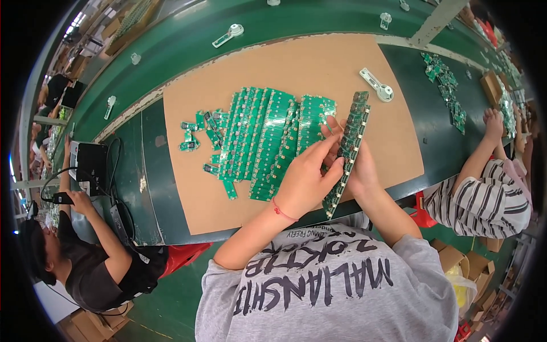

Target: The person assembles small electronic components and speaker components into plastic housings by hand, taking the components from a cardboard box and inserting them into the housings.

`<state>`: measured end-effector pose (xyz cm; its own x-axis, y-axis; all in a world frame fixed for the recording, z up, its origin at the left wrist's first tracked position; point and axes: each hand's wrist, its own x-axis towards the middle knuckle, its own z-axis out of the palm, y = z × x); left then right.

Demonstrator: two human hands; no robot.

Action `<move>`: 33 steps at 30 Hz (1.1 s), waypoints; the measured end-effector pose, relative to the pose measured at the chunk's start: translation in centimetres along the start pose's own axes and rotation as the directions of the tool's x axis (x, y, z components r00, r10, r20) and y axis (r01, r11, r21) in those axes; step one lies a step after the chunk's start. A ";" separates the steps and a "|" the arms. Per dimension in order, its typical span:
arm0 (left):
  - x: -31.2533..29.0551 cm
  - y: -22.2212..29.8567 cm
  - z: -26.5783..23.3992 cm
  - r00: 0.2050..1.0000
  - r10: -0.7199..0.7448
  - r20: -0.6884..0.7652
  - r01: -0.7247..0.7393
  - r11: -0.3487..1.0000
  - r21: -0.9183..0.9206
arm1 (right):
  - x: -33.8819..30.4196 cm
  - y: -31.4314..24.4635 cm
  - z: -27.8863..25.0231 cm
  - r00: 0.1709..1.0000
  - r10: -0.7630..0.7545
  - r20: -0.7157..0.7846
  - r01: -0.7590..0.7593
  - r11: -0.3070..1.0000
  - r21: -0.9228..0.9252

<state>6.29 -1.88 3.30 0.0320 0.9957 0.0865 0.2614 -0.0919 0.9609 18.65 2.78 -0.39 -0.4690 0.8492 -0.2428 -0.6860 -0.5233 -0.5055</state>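
Both my hands hold a long green circuit board strip [348, 149] edge-up above a brown cardboard sheet [319, 62]. My left hand [307, 179], a red string around its wrist, pinches the strip from the left side. My right hand [360, 171] supports it from behind and underneath, mostly hidden by the strip. Just left of my hands lies a fanned pile of green circuit board strips [268, 139], with small loose board pieces [199, 134] at its left end.
A white plastic part [377, 85] lies on the cardboard at the upper right; similar parts [229, 34] sit on the green conveyor belt [194, 40]. A person in a striped shirt [484, 199] works at my right, a person in black [97, 262] at my left beside a dark device [88, 162].
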 end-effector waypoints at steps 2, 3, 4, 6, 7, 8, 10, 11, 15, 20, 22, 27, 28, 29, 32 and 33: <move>0.0 -0.3 0.0 1.000 0.006 -0.017 -0.007 1.000 -0.025 | 0.1 0.0 -0.2 1.000 0.006 -0.010 -0.006 1.000 -0.006; 0.1 -0.8 0.0 0.999 -0.035 -0.009 0.034 0.995 -0.091 | 0.1 0.0 -0.5 1.000 0.007 -0.011 -0.007 1.000 0.005; 0.1 -1.1 -0.1 0.997 -0.075 0.002 0.074 0.985 -0.156 | 0.2 0.1 -0.6 1.000 0.008 -0.012 -0.008 1.000 0.016; 0.2 -0.4 -0.7 0.969 -0.234 0.082 0.248 0.936 -0.251 | 0.2 0.0 -0.4 0.999 0.012 -0.040 -0.012 1.000 0.014; 0.1 -0.4 -0.8 0.983 -0.156 0.092 0.174 0.957 -0.231 | 0.2 -0.1 -0.1 0.999 0.007 -0.047 -0.009 0.999 -0.040; 0.1 -0.2 -0.8 0.992 -0.075 0.104 0.096 0.972 -0.212 | 0.1 -0.2 0.1 0.999 -0.001 -0.053 -0.005 0.995 -0.095; 0.1 0.0 -1.0 0.986 -0.099 0.133 0.124 0.972 -0.200 | 0.3 0.0 -0.1 0.992 -0.020 -0.123 0.009 0.996 -0.091; 0.1 -0.5 -0.9 0.973 -0.168 0.159 0.210 0.928 -0.306 | 0.4 0.1 -0.4 0.991 -0.014 -0.133 0.005 0.998 -0.064; 0.3 -0.6 -1.2 0.980 -0.107 0.168 0.157 0.934 -0.320 | 0.7 -0.3 -1.5 0.993 0.037 0.114 -0.031 0.998 -0.047; 0.2 -0.8 -1.3 0.979 -0.181 0.090 0.202 0.854 -0.480 | 0.2 -1.3 0.6 0.977 -0.087 -0.194 0.046 0.977 -0.207; 0.3 -0.5 -1.9 0.966 -0.244 0.083 0.258 0.907 -0.333 | 0.7 -1.8 -1.6 0.992 -0.088 -0.091 0.075 0.987 -0.139; 0.8 -0.8 -0.9 0.895 0.317 -0.316 -0.091 0.821 0.564 | 0.6 -2.1 -1.5 0.988 -0.053 -0.145 0.045 0.997 -0.056; 0.9 -0.9 -1.1 0.885 0.382 -0.267 -0.127 0.749 0.651 | 0.6 -2.1 -1.4 0.987 -0.030 -0.158 0.024 0.999 -0.042; 0.8 -0.7 -1.0 0.894 0.392 -0.217 -0.197 0.778 0.596 | 0.5 -2.0 -1.3 0.985 -0.008 -0.171 0.003 1.000 -0.026; 0.4 -0.5 -0.1 0.963 0.257 -0.088 -0.229 0.942 0.245 | 0.6 -1.1 -1.2 0.993 -0.056 -0.104 0.050 0.997 -0.059; 0.3 -0.6 0.2 0.988 0.151 -0.031 -0.148 0.985 0.085 | 0.5 -1.0 -1.0 0.992 -0.040 -0.122 0.030 0.996 -0.087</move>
<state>6.32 -1.50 2.72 0.0416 0.9703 0.2385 0.3347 -0.2384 0.9116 19.64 3.78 -0.80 -0.3696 0.8718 -0.3215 -0.6486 -0.4898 -0.5826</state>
